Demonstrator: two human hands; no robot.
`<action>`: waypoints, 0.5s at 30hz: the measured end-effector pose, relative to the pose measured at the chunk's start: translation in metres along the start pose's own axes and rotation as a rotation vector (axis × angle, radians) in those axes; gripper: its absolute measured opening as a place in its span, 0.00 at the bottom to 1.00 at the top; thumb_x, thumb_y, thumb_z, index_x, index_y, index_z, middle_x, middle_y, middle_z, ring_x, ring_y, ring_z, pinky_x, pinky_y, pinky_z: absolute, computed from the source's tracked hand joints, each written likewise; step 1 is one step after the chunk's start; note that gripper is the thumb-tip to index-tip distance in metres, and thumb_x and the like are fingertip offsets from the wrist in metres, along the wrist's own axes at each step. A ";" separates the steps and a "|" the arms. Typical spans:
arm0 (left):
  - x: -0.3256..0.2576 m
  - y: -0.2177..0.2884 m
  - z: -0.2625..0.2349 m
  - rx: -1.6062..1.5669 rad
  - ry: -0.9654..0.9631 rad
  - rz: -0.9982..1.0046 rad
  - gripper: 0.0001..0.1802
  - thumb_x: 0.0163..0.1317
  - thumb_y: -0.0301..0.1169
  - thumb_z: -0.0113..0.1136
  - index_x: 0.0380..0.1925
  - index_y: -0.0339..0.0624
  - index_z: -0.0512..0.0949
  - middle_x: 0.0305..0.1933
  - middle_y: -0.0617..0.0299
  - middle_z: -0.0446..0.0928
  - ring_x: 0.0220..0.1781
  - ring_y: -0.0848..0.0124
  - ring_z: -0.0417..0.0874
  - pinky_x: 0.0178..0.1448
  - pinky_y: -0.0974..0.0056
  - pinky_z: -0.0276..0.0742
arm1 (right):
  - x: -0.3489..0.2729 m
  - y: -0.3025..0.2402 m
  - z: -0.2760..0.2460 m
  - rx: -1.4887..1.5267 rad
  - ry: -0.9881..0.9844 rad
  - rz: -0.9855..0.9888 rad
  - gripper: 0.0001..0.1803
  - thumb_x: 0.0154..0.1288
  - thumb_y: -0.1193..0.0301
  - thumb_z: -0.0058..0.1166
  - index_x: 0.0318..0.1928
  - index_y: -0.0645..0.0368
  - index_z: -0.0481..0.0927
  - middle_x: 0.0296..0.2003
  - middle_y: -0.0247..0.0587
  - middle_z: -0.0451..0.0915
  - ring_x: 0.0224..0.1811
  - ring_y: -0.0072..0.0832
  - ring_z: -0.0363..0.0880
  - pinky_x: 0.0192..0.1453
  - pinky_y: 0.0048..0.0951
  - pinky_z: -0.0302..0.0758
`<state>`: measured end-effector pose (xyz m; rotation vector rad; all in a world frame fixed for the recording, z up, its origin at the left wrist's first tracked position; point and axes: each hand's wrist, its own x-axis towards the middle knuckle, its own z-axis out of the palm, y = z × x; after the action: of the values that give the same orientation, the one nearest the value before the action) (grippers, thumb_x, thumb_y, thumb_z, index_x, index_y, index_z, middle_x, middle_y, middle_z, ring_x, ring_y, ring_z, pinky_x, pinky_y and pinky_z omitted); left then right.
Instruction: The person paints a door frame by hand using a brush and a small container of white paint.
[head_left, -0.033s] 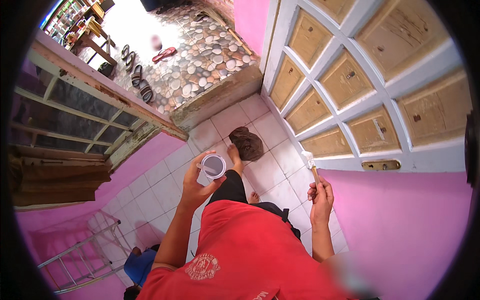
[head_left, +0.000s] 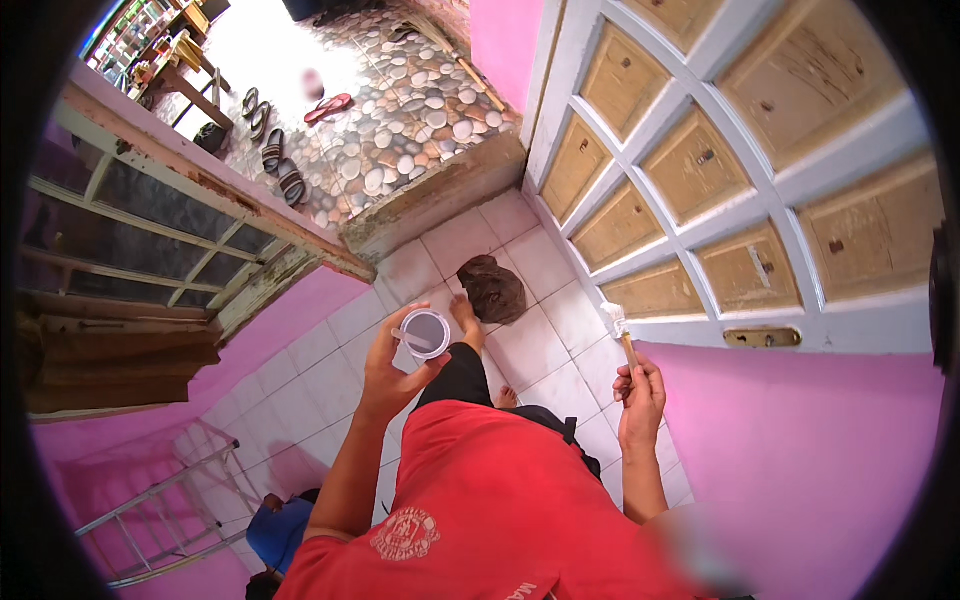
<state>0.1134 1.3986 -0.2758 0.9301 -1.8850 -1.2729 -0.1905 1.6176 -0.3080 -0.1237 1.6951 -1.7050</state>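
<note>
— What do we have in the left hand point(head_left: 392, 368)?

— A small round cup point(head_left: 426, 333), pale inside, held up in front of us over the tiled floor point(head_left: 545, 345). Our fingers are curled round its side and thumb edge, gripping it. It sits level with our raised knee, just left of it.

— And the right hand point(head_left: 640, 392)?

— Closed round the wooden handle of a brush point(head_left: 620, 328). The fist is clenched on the lower part of the handle, and the white bristles point up, touching or nearly touching the lower white rail of the door point(head_left: 760, 215). We cannot tell which.

— Where does the brush sit on that door?

— At the bottom left corner of the panelled part, where the white frame meets the pink wall point(head_left: 800, 440). The panels themselves are bare tan wood between white bars.

— What lies around us?

— A dark brown rag point(head_left: 493, 288) on the tiles ahead of our foot, near the door's edge. Beyond the step, a pebble-patterned floor with sandals point(head_left: 272, 150) in a row. At lower left, a metal ladder point(head_left: 165, 505) leans by the pink wall.
</note>
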 end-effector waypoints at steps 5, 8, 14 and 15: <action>0.046 -0.037 -0.026 -0.098 0.156 -0.097 0.42 0.53 0.22 0.79 0.68 0.37 0.70 0.68 0.53 0.76 0.69 0.63 0.78 0.73 0.58 0.71 | 0.061 -0.010 0.074 -0.087 -0.074 0.036 0.15 0.81 0.71 0.46 0.61 0.63 0.76 0.40 0.40 0.82 0.35 0.21 0.79 0.36 0.23 0.73; 0.071 -0.049 -0.047 -0.133 0.206 -0.180 0.42 0.52 0.22 0.79 0.68 0.37 0.69 0.68 0.52 0.76 0.68 0.64 0.78 0.72 0.58 0.72 | 0.101 -0.021 0.120 -0.117 -0.172 0.037 0.15 0.81 0.71 0.46 0.61 0.62 0.76 0.40 0.41 0.82 0.34 0.21 0.79 0.36 0.23 0.73; 0.119 -0.079 -0.092 -0.109 0.266 -0.150 0.42 0.52 0.21 0.78 0.68 0.38 0.69 0.70 0.52 0.75 0.66 0.65 0.80 0.69 0.59 0.75 | 0.156 -0.046 0.221 -0.156 -0.223 0.074 0.15 0.81 0.71 0.46 0.61 0.62 0.76 0.40 0.41 0.82 0.34 0.21 0.79 0.37 0.23 0.73; 0.128 -0.083 -0.098 -0.116 0.265 -0.159 0.42 0.52 0.21 0.78 0.68 0.38 0.69 0.70 0.52 0.75 0.66 0.65 0.80 0.69 0.59 0.75 | 0.161 -0.049 0.235 -0.161 -0.245 0.065 0.15 0.81 0.71 0.46 0.61 0.62 0.77 0.40 0.41 0.82 0.34 0.21 0.80 0.37 0.23 0.73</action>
<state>0.1440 1.2224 -0.3068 1.1435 -1.5434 -1.2662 -0.2038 1.3292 -0.2988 -0.3343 1.6315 -1.4410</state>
